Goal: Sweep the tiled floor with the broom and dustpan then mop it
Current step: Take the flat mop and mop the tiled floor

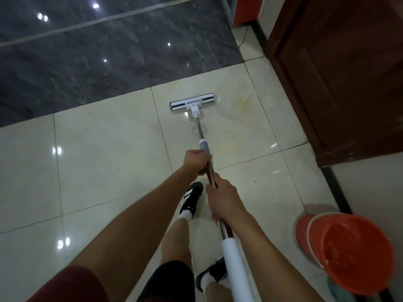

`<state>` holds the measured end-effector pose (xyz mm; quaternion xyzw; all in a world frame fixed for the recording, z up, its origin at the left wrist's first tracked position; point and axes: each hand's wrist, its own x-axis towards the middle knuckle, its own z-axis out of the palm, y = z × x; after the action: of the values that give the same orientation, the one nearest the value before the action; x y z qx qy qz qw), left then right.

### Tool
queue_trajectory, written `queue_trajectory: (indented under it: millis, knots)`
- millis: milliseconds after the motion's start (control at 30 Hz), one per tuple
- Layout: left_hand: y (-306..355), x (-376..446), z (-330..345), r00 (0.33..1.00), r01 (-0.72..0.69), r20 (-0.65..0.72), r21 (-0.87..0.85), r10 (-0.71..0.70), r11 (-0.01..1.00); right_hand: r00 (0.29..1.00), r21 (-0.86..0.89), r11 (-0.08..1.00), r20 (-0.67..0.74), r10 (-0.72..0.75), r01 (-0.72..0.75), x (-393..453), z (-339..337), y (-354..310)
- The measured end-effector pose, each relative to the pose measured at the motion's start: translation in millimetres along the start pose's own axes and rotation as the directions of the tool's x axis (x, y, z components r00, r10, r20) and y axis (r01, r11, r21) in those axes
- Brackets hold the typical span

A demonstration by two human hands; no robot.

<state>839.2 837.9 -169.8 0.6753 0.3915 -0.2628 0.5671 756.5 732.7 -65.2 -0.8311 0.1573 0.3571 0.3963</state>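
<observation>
A: What is the room like?

B: The cream tiled floor (109, 166) is glossy. It meets dark marble-look flooring (109, 57) farther ahead. A brown wooden door (340, 73) stands at the right, and an orange bucket (353, 253) sits on the floor near the right arm.

A: And the mop?

B: The flat mop (192, 104) lies ahead of the hands, its head flat on the cream tile near the dark border. The pole runs straight away from the body and the head lies across it.

A: The hands?

B: Both are closed around the pole. The left hand (197, 161) is nearer the head, and the right hand (224, 198) is just behind it. I think mopping is underway.
</observation>
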Motion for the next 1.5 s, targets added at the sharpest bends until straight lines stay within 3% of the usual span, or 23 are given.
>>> queue_trajectory:
  millis: [100,633,800,1167,1500]
  knots:
    - [18.6,16.7,-2.0,1.0,-0.015,0.002,0.008,0.015,1.0,1.0,-0.051,0.998,-0.012,0.02,-0.02,19.0,-6.5,-17.9]
    - [202.6,196.0,-74.7,0.998,-0.055,-0.02,0.055,0.056,0.997,0.998,0.053,0.997,0.003,0.063,-0.063,217.5,-25.9,-194.5]
    - [237.4,229.7,-81.8,0.999,-0.045,-0.015,0.127,0.047,0.991,0.996,0.026,0.996,0.0,0.09,-0.09,250.7,-34.0,-222.0]
    - [179.9,193.3,-91.5,0.999,0.007,0.044,0.163,-0.014,0.987,0.996,0.101,0.991,-0.008,0.085,-0.084,190.0,14.7,-183.3]
    - [19.2,79.2,-91.5,0.98,0.03,0.191,0.154,-0.06,0.988,0.987,0.194,0.973,-0.075,0.146,-0.129,31.5,97.3,-76.6]
